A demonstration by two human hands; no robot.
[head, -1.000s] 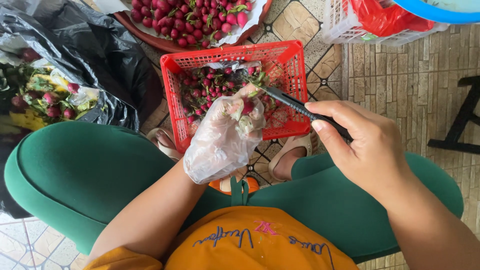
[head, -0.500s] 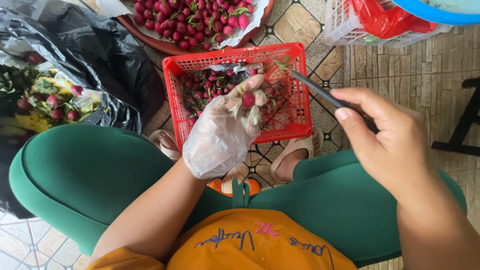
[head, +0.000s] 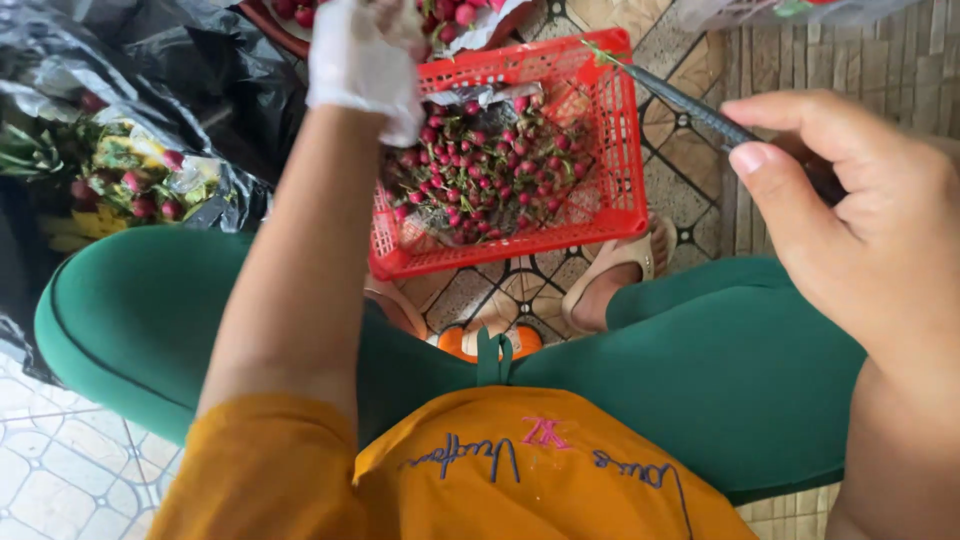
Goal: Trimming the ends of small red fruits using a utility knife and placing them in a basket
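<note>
Listing what lies before you, seated, knees apart in green trousers:

- Left hand (head: 365, 50), in a thin clear plastic glove, likely to keep juice off the skin; stretched forward past the far rim of the basket toward the upper edge of view, where the fingertips are cut off. Whether it is closed on anything you cannot tell from this view
- Right hand (head: 860, 240), bare, fingers curled shut round the handle of a slim dark knife (head: 690, 105); thumb laid along the top, probably for control. The blade points forward and left, its tip over the far right corner of the basket with a green scrap at the point
- Red plastic basket (head: 610, 130), slotted walls, resting on the patterned floor tiles (head: 690, 200) between your feet, within easy reach of both hands
- Small red fruits (head: 480, 165) with green stems, heaped inside the basket on a crumpled liner
- A second lot of red fruit (head: 465, 12), just beyond the basket at the top edge, close to the gloved hand
- Black plastic bag (head: 160, 60), spread open to your left, holding green and yellow trimmings with a few red pieces; set aside from the basket, seemingly for waste
- Sandalled foot (head: 620, 270), just beneath the basket's near right corner
</note>
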